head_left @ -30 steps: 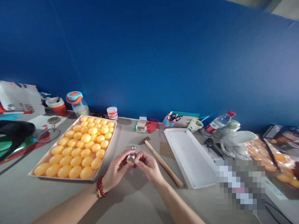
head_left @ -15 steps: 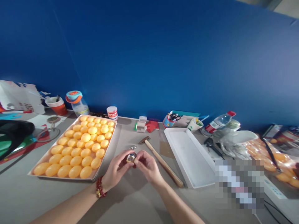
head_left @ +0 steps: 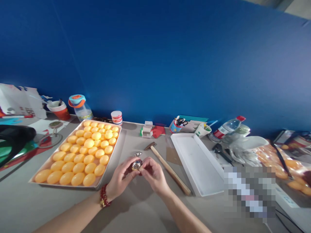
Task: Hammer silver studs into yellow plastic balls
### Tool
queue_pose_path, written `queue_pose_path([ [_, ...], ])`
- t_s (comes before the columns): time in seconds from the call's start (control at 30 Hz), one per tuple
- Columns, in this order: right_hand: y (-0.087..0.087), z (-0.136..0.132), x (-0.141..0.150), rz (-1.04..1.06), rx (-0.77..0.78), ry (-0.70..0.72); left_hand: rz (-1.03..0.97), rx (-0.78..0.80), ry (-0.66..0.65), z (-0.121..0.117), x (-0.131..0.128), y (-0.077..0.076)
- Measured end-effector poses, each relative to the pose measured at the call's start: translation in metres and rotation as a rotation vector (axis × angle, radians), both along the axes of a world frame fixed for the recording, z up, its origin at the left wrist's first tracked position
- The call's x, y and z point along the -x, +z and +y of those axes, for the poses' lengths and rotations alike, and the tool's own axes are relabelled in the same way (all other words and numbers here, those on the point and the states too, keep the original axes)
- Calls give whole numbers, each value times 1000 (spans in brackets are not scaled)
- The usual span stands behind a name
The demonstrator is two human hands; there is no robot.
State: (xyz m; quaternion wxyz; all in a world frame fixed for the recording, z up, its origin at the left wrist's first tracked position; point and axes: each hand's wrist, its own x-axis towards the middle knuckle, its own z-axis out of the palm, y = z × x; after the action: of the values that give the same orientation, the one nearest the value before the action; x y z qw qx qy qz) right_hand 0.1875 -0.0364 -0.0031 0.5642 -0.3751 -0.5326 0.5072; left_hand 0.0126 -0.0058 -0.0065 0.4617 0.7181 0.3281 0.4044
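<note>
My left hand (head_left: 122,174) has its fingers closed round a small shiny silver ball-shaped piece (head_left: 136,165); a red bead bracelet circles that wrist. From the other side, the thumb and fingertips of my right hand (head_left: 155,174) pinch the edge of the same piece. Its underside is hidden by the fingers. Just beyond the fingertips, small shiny metal pieces (head_left: 138,153) lie on the table. A hammer (head_left: 168,168) with a wooden handle lies to the right of my right hand.
At the left stands a shallow box (head_left: 99,183) of orange balls in rows. A long white tray (head_left: 202,171) lies right of the hammer. Behind are a small white box (head_left: 147,131), a pen cup (head_left: 175,127) and a lidded tub (head_left: 117,117). A plastic bottle (head_left: 227,128) leans at the right.
Both hands keep nearly the same place and grip. The shiny silver piece is turned slightly between the fingers.
</note>
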Motion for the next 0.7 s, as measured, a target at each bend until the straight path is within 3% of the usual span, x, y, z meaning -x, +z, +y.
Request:
queue_pose_path([
  [0.43, 10, -2, 3, 151, 61, 53, -130, 194, -43, -3, -4, 4],
  [0.7, 9, -3, 5, 65, 50, -23, -83, 134, -23, -3, -2, 0],
])
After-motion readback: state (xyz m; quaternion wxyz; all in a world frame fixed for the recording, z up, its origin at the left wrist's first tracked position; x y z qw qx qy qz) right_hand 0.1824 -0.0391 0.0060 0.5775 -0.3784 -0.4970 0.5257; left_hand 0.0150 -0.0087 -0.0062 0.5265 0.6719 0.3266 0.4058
